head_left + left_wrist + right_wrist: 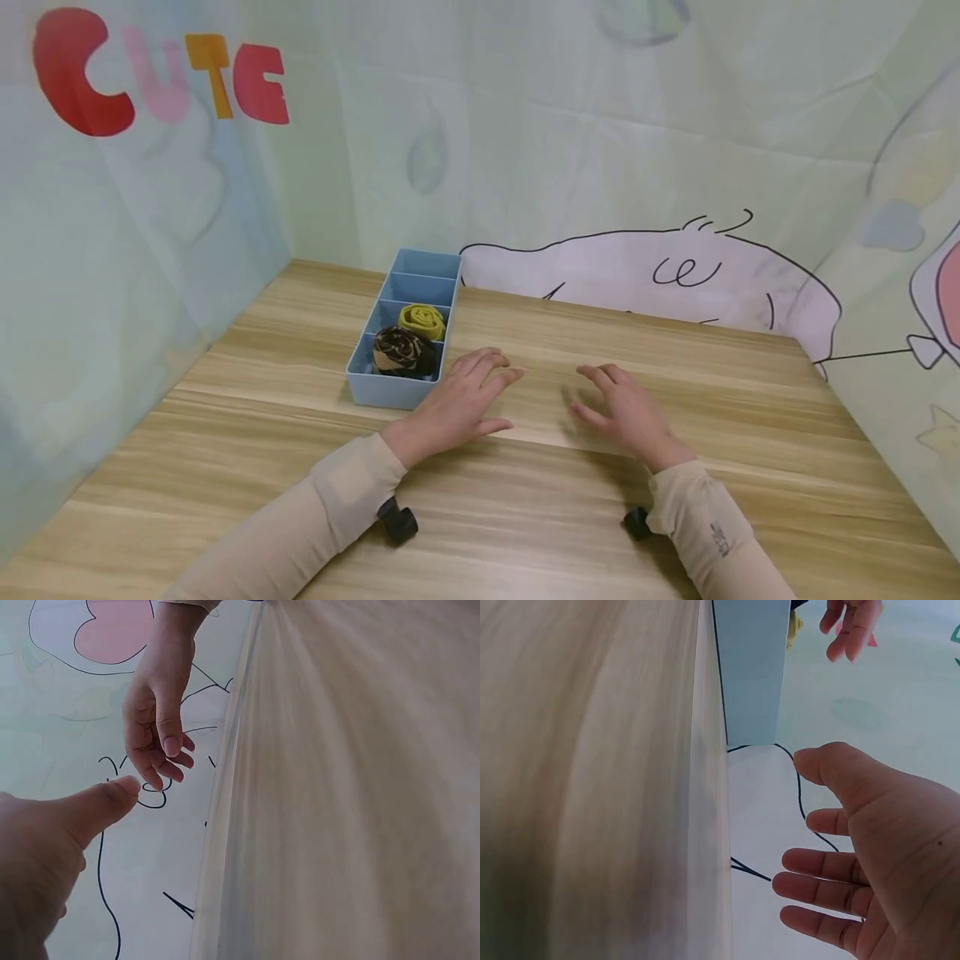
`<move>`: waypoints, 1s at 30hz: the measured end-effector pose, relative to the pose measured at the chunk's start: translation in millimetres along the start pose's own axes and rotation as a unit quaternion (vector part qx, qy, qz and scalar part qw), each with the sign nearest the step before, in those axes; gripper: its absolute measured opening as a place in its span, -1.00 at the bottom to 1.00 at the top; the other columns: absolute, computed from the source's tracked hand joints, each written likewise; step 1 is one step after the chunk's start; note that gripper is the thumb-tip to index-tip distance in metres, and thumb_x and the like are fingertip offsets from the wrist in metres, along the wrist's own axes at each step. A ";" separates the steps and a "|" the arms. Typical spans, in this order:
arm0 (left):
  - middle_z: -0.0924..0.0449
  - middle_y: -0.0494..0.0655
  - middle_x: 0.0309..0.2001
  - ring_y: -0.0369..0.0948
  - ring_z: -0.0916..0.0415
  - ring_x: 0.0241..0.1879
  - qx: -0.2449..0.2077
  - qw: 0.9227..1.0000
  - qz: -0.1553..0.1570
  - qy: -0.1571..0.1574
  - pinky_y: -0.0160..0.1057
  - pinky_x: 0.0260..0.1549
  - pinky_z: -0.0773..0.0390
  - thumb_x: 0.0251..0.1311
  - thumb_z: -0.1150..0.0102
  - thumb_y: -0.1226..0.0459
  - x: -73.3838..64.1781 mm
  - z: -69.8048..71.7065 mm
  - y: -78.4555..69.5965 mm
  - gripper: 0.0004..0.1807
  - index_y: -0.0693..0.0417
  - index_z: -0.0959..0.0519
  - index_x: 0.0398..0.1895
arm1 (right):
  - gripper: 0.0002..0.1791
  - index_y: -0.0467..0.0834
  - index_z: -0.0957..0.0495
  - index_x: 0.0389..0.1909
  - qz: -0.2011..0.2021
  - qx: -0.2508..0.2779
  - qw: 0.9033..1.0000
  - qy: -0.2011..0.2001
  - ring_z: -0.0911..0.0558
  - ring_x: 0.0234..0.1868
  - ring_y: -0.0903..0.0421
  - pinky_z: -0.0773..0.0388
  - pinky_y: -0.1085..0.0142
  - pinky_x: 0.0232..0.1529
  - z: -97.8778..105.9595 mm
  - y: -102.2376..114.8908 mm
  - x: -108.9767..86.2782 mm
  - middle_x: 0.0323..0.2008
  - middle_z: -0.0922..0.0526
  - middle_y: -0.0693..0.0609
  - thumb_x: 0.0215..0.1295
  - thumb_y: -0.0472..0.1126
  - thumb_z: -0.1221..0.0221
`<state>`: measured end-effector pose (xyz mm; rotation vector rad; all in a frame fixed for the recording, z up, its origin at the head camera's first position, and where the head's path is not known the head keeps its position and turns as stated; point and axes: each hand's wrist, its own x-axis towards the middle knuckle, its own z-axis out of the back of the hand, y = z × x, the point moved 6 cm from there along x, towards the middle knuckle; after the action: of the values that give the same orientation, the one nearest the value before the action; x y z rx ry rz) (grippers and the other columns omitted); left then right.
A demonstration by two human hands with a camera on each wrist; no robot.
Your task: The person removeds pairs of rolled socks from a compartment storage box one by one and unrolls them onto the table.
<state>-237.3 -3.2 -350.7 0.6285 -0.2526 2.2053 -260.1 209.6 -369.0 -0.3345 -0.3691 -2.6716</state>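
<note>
A blue box with several compartments stands on the table, long side running away from me. Its nearest compartment holds a rolled black-and-brown patterned cloth; a rolled yellow cloth sits in the one behind. Just right of the box's near end, my left hand hovers with nothing in it, fingers loosely extended and thumb apart. Across a gap to the right, my right hand is held over the table, palm turned inward and fingers relaxed, also holding nothing. In the right wrist view its fingers are spread slightly.
The wood-grain table meets printed curtains at the back and both sides. A cartoon figure is drawn on the back curtain. Small black cameras hang at both wrists. The box's two far compartments show bare blue floors.
</note>
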 end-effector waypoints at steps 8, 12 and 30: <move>-0.50 0.03 0.10 0.00 -0.37 0.24 -0.007 1.000 0.005 -0.022 -0.03 0.31 -0.31 -0.06 -0.43 -0.01 -4.2 5.6 4.2 -0.31 0.02 -0.48 0.18 | -0.49 -0.19 -0.51 0.11 0.023 -0.003 1.000 -0.019 -0.64 -0.13 -0.02 -0.60 0.07 -0.16 -0.8 12.3 6.2 -0.03 -0.60 -0.13 0.21 -0.01 -0.26; -0.51 0.01 0.08 -0.01 -0.39 0.22 -0.005 0.999 0.002 -0.038 -0.04 0.30 -0.33 -0.06 -0.44 0.01 -6.6 8.3 6.6 -0.33 0.02 -0.49 0.14 | -0.50 -0.20 -0.52 0.09 0.034 0.000 0.999 -0.022 -0.64 -0.15 0.00 -0.60 0.10 -0.15 -1.2 20.2 10.2 -0.05 -0.61 -0.12 0.20 -0.01 -0.27; -0.52 0.01 0.07 -0.05 -0.43 0.14 -0.013 0.997 0.005 -0.072 -0.04 0.20 -0.42 -0.11 -0.47 0.00 -16.7 21.9 16.8 -0.28 0.06 -0.49 0.15 | -0.55 -0.20 -0.55 0.05 0.035 0.029 0.999 -0.020 -0.66 -0.15 0.02 -0.62 0.14 -0.18 -4.2 39.5 20.1 -0.08 -0.63 -0.07 0.22 -0.03 -0.26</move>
<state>-233.2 -33.4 -340.1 0.7751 -0.3586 2.1664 -261.3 166.2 -359.1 -0.3760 -0.4386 -2.5825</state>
